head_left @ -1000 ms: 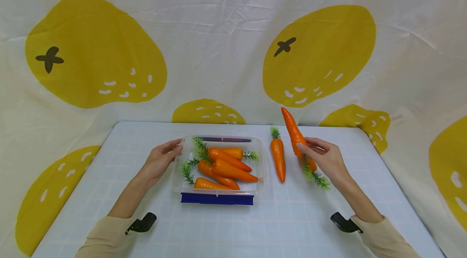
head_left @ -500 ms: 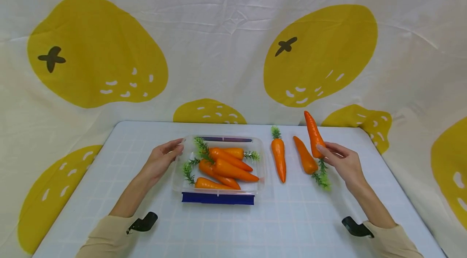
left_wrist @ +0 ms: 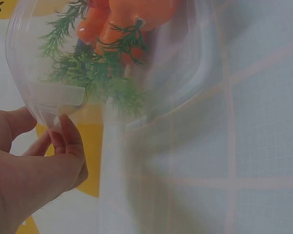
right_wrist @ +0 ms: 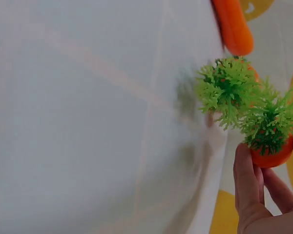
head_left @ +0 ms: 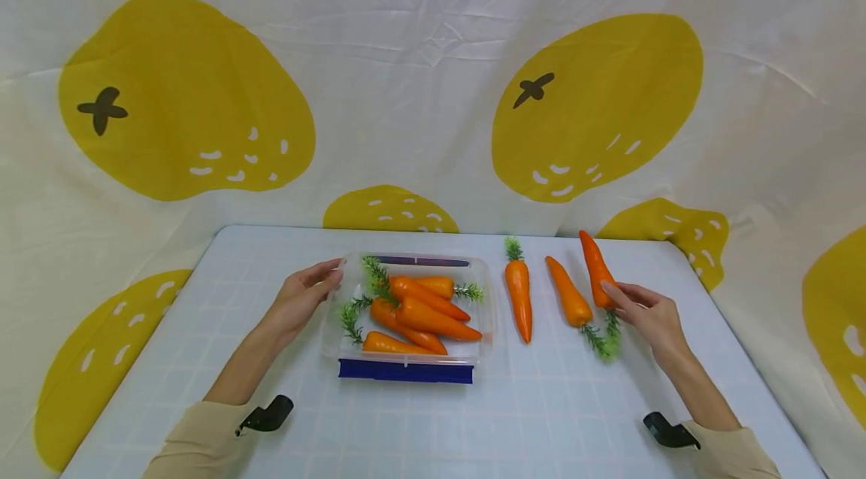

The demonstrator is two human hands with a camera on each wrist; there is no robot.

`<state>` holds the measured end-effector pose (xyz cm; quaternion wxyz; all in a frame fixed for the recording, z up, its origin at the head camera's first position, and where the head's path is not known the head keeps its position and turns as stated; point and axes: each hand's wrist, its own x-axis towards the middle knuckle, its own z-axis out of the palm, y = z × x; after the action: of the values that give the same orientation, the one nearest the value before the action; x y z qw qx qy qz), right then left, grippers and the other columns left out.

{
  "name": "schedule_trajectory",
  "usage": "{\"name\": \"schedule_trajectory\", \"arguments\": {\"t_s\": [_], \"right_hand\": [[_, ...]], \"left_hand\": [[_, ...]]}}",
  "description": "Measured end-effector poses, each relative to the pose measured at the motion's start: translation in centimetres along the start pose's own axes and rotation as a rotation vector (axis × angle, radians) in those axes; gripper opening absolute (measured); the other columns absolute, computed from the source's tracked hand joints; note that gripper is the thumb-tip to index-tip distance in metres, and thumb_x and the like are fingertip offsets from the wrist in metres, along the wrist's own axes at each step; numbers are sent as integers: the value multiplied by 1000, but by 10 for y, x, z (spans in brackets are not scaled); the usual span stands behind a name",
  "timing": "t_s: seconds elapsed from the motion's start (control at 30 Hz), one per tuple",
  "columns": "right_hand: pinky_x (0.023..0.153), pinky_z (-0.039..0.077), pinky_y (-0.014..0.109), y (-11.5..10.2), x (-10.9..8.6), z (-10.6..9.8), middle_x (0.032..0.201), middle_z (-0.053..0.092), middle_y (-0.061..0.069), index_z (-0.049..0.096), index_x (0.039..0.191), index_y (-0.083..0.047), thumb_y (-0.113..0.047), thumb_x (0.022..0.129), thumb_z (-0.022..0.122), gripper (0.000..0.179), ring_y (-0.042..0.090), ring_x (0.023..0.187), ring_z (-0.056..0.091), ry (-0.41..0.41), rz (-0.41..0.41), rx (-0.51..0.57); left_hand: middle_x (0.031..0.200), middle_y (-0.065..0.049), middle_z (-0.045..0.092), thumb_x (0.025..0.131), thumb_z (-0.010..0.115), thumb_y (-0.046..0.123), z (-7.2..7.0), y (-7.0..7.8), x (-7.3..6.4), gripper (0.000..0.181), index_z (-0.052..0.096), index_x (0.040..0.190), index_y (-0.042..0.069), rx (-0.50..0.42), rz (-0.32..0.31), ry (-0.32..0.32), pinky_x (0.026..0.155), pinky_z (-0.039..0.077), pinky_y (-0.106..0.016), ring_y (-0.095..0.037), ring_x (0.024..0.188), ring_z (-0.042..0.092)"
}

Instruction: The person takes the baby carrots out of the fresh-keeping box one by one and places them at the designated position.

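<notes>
My left hand (head_left: pixel 303 297) grips the left rim of a clear plastic container (head_left: pixel 484 291), thumb and fingers pinching its edge in the left wrist view. Inside lie several orange carrots (head_left: pixel 433 317) with green tops, piled across one another. On the right, my right hand (head_left: pixel 652 313) holds a carrot (head_left: pixel 595 265) near its leafy end, its tip pointing away from me. Green fronds (right_wrist: pixel 271 119) of that carrot face the right wrist camera. Just left of it another carrot (head_left: pixel 568 292) lies on the table, and the two leafy tops overlap in the head view.
A third loose carrot (head_left: pixel 518 298) lies between the container and the right-hand pair, top pointing away. Blue clasps (head_left: pixel 406 371) run along the container's near and far sides. The pale table (head_left: pixel 419 434) ends at a lemon-print cloth (head_left: pixel 406 88) behind it.
My right hand has carried its carrot rightward and down toward the table, uncovering the carrot beside it. The left hand stays at the container's rim.
</notes>
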<state>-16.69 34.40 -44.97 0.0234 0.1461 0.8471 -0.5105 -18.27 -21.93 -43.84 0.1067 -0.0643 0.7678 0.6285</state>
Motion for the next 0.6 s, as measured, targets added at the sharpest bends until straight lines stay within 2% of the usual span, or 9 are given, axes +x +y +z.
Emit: {"name": "schedule_trajectory", "arguments": {"t_s": [0.17,0.33,0.43,0.6], "right_hand": [[77,52,11,7,2,0,139,57,23,50,147,4,-62,94,63,86,-5,88,63,-19,25,-56],[84,50,20,10,3,1,140,58,24,53,146,3,-69,91,62,91,20,109,59,-25,53,-153],[80,49,22,10,4,3,139,58,26,56,143,4,-70,91,62,90,30,113,55,-21,42,-197],[71,50,15,11,5,6,136,59,29,59,138,7,-65,94,62,85,32,109,56,-32,-9,-245]], "left_hand": [[149,-18,50,105,61,38,1,-1,1,59,48,154,8,-6,0,0,109,42,-34,-19,119,53],[149,-18,50,105,60,38,1,0,0,59,47,154,9,4,-1,1,108,43,-32,-21,121,52],[149,-16,50,105,60,38,1,1,0,58,48,154,10,5,-5,4,106,43,-29,-22,122,51],[149,-18,49,105,60,38,1,1,0,58,48,154,9,9,0,7,104,44,-27,-20,121,52]]}}
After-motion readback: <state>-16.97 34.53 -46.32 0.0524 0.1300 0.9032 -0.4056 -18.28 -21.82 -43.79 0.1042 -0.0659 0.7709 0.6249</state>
